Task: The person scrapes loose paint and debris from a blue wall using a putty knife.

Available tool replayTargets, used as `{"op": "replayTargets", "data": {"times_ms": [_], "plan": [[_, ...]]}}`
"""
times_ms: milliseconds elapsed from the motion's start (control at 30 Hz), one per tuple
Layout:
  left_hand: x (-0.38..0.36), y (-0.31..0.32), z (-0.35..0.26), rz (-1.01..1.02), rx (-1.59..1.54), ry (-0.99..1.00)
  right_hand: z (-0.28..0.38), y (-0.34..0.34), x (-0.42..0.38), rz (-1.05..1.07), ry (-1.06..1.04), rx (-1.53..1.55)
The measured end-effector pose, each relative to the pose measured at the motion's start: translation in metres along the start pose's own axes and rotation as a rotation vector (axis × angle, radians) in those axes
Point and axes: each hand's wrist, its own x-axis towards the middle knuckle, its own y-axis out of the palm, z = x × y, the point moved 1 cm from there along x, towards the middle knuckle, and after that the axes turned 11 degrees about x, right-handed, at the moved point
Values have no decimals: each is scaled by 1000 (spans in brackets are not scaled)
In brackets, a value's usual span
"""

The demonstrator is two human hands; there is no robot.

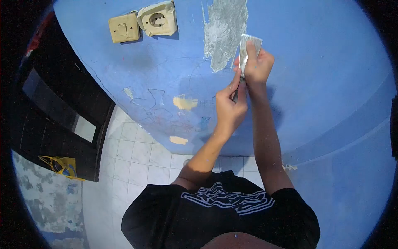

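Right now, the left hand point(231, 111) has its grip closed round the lower end of a flat-bladed scraper point(243, 57); the right hand point(259, 68) has its grip clasped higher up, thumb laid along the flat face; the scraper points upward in front of the blue wall point(323, 62), just beside the lower right edge of a rough grey patch point(226, 33); whether its tip touches the wall I cannot tell; a light switch point(124, 28) and a socket point(157, 19) sit side by side, further left.
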Motion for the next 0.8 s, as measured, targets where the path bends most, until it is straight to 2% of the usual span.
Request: {"op": "replayTargets", "data": {"times_ms": [100, 233, 300, 433, 500, 533, 600, 667, 733, 767, 800], "plan": [[4, -2, -3, -1, 108, 78, -2, 1, 5, -63, 34, -11], [19, -1, -21, 22, 105, 60, 20, 11, 18, -61, -21, -6], [15, -1, -20, 33, -12, -26, 15, 8, 15, -43, 9, 30], [-12, -9, 17, 6, 32, -14, -22, -11, -12, -95, 125, -58], [-16, -19, 31, -36, -16, -19, -40, -29, -15, 211, 262, 161], [-19, -26, 37, -33, -13, -16, -37, -35, -22, 209, 261, 164], [-31, -45, 46, -96, 274, 147, -29, -51, -54, 366, 377, 120], [-47, -65, 54, -95, 344, 93, -57, -101, -93, 504, 430, -128], [-49, -80, 58, -97, 420, 38, -121, -173, -161, 514, 616, -165], [-48, -86, 59, -105, 452, 30, -153, -217, -214, 476, 751, -245], [-46, -89, 59, -112, 483, 23, -188, -272, -273, 510, 978, -179]]}}
